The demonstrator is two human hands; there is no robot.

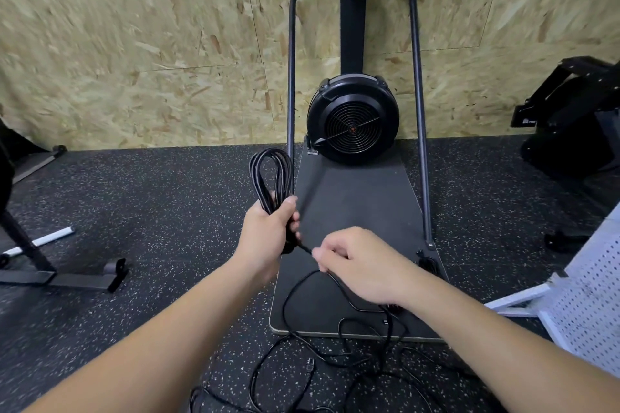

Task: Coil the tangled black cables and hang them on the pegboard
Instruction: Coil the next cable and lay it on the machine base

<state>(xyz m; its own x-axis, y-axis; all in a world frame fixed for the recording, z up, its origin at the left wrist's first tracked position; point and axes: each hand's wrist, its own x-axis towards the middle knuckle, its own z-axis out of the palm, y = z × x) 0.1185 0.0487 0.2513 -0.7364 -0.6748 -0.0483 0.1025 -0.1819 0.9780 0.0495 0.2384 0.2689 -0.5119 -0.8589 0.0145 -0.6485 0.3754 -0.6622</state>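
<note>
Cable coil [270, 178]: one bundle of several loops, gripped in left hand [268, 231] in front of the fan unit [353, 119]. Loose strand [303, 282] pinched by right hand [362, 265]. Judged light, limp, kink-prone; best held at the gathered neck. Tangle [335, 355] on floor: count indeterminate. One pegboard [593, 292], right of fan unit.

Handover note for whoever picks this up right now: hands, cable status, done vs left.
Left hand: grips a partly wound coil of black cable, loops standing up above the fist.
Right hand: pinches the cable's free run just beside the coil.
Loose cable lies tangled on the speckled floor and the front edge of the machine's black platform.
White pegboard stands to the right.
Done: several loops.
Left: wind in the rest, untangle the remaining cables, hang all on the pegboard.
</note>
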